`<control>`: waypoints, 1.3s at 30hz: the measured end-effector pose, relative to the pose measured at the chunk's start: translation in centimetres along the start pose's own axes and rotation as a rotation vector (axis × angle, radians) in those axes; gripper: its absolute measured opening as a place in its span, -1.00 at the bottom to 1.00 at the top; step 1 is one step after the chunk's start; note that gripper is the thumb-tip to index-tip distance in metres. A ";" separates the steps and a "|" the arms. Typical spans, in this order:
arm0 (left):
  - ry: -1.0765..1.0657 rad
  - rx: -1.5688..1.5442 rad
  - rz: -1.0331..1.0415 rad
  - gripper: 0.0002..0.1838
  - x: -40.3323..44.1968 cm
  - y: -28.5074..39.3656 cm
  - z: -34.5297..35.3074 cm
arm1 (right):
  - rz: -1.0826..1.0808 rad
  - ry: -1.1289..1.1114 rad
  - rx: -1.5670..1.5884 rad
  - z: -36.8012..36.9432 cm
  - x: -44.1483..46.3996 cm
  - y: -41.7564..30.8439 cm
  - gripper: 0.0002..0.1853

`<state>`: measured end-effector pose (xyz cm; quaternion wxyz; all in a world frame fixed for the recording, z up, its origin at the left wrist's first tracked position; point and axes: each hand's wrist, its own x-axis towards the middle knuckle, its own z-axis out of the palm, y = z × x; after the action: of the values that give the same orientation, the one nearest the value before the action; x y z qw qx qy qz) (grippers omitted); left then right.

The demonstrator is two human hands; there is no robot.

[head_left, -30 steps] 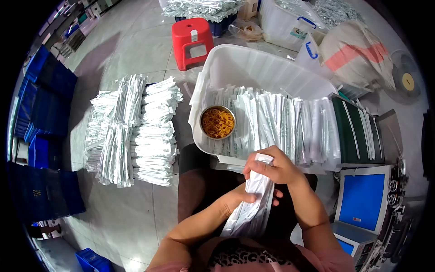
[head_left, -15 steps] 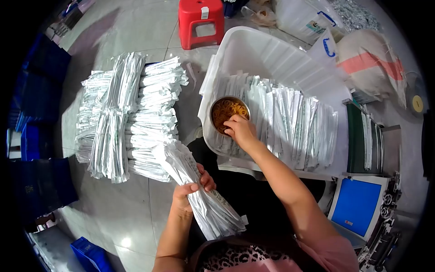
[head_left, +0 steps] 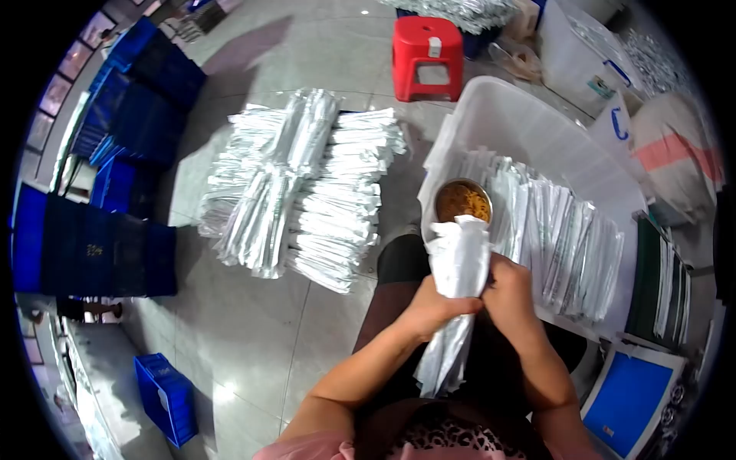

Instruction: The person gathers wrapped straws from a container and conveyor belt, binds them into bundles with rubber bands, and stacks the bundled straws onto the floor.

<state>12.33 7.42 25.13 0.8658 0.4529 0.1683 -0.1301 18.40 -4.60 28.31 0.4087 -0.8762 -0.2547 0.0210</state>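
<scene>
Head view, packet bundle (head_left: 460, 261), in left fingers (head_left: 463, 306)

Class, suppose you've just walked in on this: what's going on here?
A seated person's left hand grips a bundle of long, thin, white-silver packets, its thumb across the front. The right hand is curled against the bundle's right side, its fingertips hidden. Just beyond, a round metal bowl of yellow-orange loops sits in a translucent white plastic tub with more packets. Further packets are piled left of the tub.
</scene>
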 end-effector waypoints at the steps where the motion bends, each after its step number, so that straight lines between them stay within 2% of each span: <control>1: -0.032 0.021 -0.017 -0.49 -0.1 -0.1 0.6 | 0.070 -0.046 -0.062 -1.1 -0.5 -0.3 -0.66; 3: -0.063 0.009 0.011 -0.49 -0.4 -0.2 1.6 | -0.040 0.018 -0.186 -2.4 -1.9 -0.6 -0.59; 5: -0.080 0.018 0.039 -0.52 -0.9 -0.1 2.2 | 0.071 -0.067 0.037 -4.4 -2.9 -1.6 -0.59; 6: -0.089 0.029 0.037 -0.52 -1.2 -0.4 2.5 | 0.032 -0.046 -0.022 -5.1 -3.2 -1.6 -0.62; 7: -0.164 0.021 0.059 -0.54 -1.2 -0.8 2.6 | -0.075 0.051 -0.138 -5.2 -3.2 -0.4 -0.63; 8: -0.252 0.014 0.070 -0.57 -1.2 -1.2 3.0 | -0.089 0.119 -0.167 -5.4 -2.9 0.6 -0.67; 9: -0.516 -0.106 -0.033 -0.45 -1.4 -1.3 3.1 | -0.110 0.167 -0.174 -5.7 -2.1 2.2 -0.72; 10: -0.736 -0.166 -0.095 -0.36 -2.0 -1.5 4.2 | -0.127 0.307 -0.237 -5.7 -0.9 5.2 -0.78; 11: -0.956 -0.233 -0.163 -0.26 -2.9 -1.3 5.4 | -0.061 0.382 -0.176 -6.7 -0.5 6.6 -0.81; 12: -0.986 -0.242 -0.239 -0.15 -3.9 -1.0 5.9 | -0.013 0.433 0.000 -6.6 -1.0 10.0 -0.85; 13: -1.050 -0.292 -0.249 -0.17 -3.3 -1.8 5.4 | 0.116 0.400 0.242 -6.9 -3.3 10.2 -0.85; 14: -0.994 -0.275 -0.206 -0.19 -3.1 -2.2 4.6 | 0.188 0.358 0.385 -6.1 -5.9 11.5 -0.84; 15: -0.949 -0.372 -0.223 -0.22 -2.9 -2.7 3.7 | 0.428 0.378 0.609 -5.6 -8.4 8.9 -0.79; 17: -0.765 -0.375 -0.279 -0.27 -1.8 -4.4 0.8 | 0.402 0.297 1.171 -4.1 -12.6 5.1 -0.79; 18: -0.730 -0.479 -0.418 -0.31 -1.1 -5.2 -0.1 | 0.160 0.210 1.464 -3.7 -13.3 3.8 -0.80; 19: -0.713 -0.401 -0.371 -0.36 -0.7 -5.4 -0.3 | 0.235 0.196 1.571 -4.2 -13.7 1.4 -0.78; 20: -0.750 -0.418 -0.363 -0.36 -0.3 -5.8 0.4 | 0.157 0.243 1.752 -4.7 -13.2 0.1 -0.90; 21: -0.773 -0.446 -0.342 -0.36 0.1 -6.3 1.0 | 0.205 0.250 1.475 -4.5 -12.1 1.3 -0.80; 23: -0.958 -0.428 -0.322 -0.30 1.3 -6.7 2.4 | -0.245 0.557 0.711 -4.0 -10.3 3.5 -0.65; 25: -0.947 -0.290 -0.323 -0.36 2.2 -7.1 3.9 | -0.162 0.430 0.503 -4.5 -10.5 2.8 -0.47; 27: -0.803 0.007 -0.280 -0.42 2.5 -7.5 4.8 | -0.206 0.384 0.384 -6.8 -10.7 2.4 -0.26; 29: -0.660 0.297 -0.241 -0.47 2.7 -7.8 4.3 | -0.360 0.486 0.116 -6.2 -9.3 4.5 -0.16; 30: -0.615 0.380 -0.234 -0.50 2.9 -7.7 3.5 | -0.071 0.071 0.417 -11.3 -10.6 1.0 -0.21; 31: -0.583 0.439 -0.227 -0.53 3.4 -7.8 1.7 | -0.105 0.126 0.307 -10.1 -10.0 1.5 -0.30; 34: -0.551 0.546 -0.228 -0.58 3.2 -7.9 0.9 | -0.054 0.025 0.243 -12.0 -11.0 0.6 -0.42; 36: -0.600 0.579 -0.252 -0.56 2.9 -7.5 1.7 | -0.195 0.158 0.270 -11.9 -10.9 0.6 -0.55; 37: -0.622 0.593 -0.262 -0.56 2.7 -7.3 1.9 | -0.191 0.156 0.268 -11.8 -11.1 0.2 -0.55; 39: -0.659 0.612 -0.272 -0.54 2.5 -7.0 2.0 | -0.017 0.272 0.624 -11.3 -11.3 -0.6 -0.65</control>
<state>12.27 1.72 19.95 0.6749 0.5956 -0.1040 -0.4230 11.07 -17.52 34.30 0.6875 -0.7015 -0.1864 -0.0225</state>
